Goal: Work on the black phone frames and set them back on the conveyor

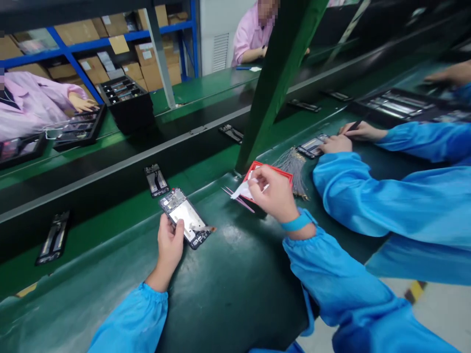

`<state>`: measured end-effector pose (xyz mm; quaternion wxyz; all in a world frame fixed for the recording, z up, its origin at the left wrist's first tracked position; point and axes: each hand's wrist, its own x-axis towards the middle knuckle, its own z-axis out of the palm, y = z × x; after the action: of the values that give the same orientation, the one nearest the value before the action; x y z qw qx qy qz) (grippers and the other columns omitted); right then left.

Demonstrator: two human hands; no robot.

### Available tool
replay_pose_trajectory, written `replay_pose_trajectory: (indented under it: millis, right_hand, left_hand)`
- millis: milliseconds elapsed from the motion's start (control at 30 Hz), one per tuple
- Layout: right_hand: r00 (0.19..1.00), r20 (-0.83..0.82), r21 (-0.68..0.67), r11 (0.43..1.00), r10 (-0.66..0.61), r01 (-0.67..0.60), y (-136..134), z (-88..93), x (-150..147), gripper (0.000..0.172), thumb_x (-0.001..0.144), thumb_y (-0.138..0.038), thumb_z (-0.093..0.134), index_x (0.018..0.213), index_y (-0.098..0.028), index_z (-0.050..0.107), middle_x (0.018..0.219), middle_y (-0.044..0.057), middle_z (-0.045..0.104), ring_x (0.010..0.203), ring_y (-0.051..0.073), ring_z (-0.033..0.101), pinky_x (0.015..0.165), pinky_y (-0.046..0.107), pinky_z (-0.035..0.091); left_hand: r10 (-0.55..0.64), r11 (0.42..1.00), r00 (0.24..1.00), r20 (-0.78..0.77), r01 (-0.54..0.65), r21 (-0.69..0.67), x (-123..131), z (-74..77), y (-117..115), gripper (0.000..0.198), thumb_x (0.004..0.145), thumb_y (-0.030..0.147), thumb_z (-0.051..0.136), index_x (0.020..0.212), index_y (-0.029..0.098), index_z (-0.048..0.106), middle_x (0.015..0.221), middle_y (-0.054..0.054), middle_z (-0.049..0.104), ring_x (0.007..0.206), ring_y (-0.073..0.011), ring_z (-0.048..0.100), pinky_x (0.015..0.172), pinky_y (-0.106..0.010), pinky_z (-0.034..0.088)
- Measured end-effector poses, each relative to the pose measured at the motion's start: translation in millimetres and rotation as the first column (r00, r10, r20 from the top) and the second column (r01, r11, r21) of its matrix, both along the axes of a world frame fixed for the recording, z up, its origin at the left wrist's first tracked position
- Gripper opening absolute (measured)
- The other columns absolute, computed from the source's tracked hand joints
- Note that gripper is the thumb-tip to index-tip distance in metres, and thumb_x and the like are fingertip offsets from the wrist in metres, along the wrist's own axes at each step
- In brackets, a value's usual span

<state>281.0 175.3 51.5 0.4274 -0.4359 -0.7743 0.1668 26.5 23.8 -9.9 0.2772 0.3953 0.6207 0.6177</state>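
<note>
The left hand had closed round the near end of an opened phone chassis, thumb on its edge, holding it tilted just above the green bench. It looked light, stiff and fragile, bare circuitry showing at both ends, so best held by the side rails as it was. The right hand pinched 1 white slip between fingertips over a red tray, with pink tweezers lying just beside. I counted 3 similar chassis on the dark conveyor nearby. A neighbour's 2 hands in blue sleeves worked another phone.
</note>
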Motion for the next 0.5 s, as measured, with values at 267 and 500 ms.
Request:
replay_pose_trajectory:
  millis: [267,500]
  right_hand:
    - [0.873,0.392,0.337,0.928,-0.290,0.158,6.2,-9.2,6.1,0.043,0.089,-0.018,0.059,0.132,-0.014,0.061,0.113,0.019,0.060,0.102,0.039,0.056,0.079,0.050,0.052]
    - [0.742,0.110,0.134,0.730,0.661,-0.670,-74.7,-30.3,-59.5,0.033,0.105,-0.019,0.050,0.137,-0.022,0.054,0.122,0.012,0.066,0.115,0.027,0.062,0.100,0.045,0.051]
  left_hand:
    - [0.029,0.999,0.998,0.057,-0.032,0.039,3.2,4.1,3.1,0.036,0.085,0.044,0.076,0.110,0.021,0.063,0.107,-0.007,0.073,0.099,-0.0209,0.071,0.088,-0.031,0.058]
    - [-0.011,1.000,0.940,0.341,0.010,0.004,13.3,5.2,-1.5,0.053,0.076,0.048,0.083,0.118,0.023,0.062,0.113,-0.006,0.074,0.092,-0.0188,0.072,0.080,-0.030,0.060]
